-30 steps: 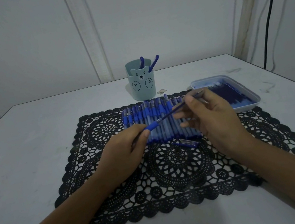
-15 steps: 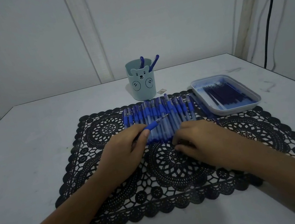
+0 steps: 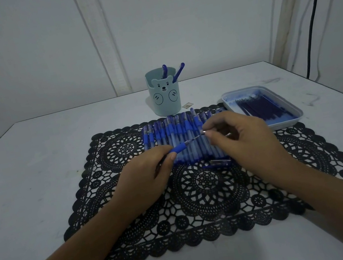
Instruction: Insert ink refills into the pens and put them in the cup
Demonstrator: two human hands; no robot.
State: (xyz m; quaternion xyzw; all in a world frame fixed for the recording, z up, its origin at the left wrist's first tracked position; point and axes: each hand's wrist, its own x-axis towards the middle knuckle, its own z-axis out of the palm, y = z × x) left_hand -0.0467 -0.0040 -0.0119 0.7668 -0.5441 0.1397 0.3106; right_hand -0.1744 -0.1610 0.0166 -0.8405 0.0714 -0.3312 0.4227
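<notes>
Steadiness seems the aim: left hand grips a blue-gripped clear plastic pen (tip outward), right hand pinches its tip.

Where things lie
A pen spans from left hand to right hand, over the row of pens on the mat; cup behind the row; tray right of the right hand.

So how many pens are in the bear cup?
2. One pen pokes up in the middle of the cup, the other pen leans right. More could hide inside.
</notes>
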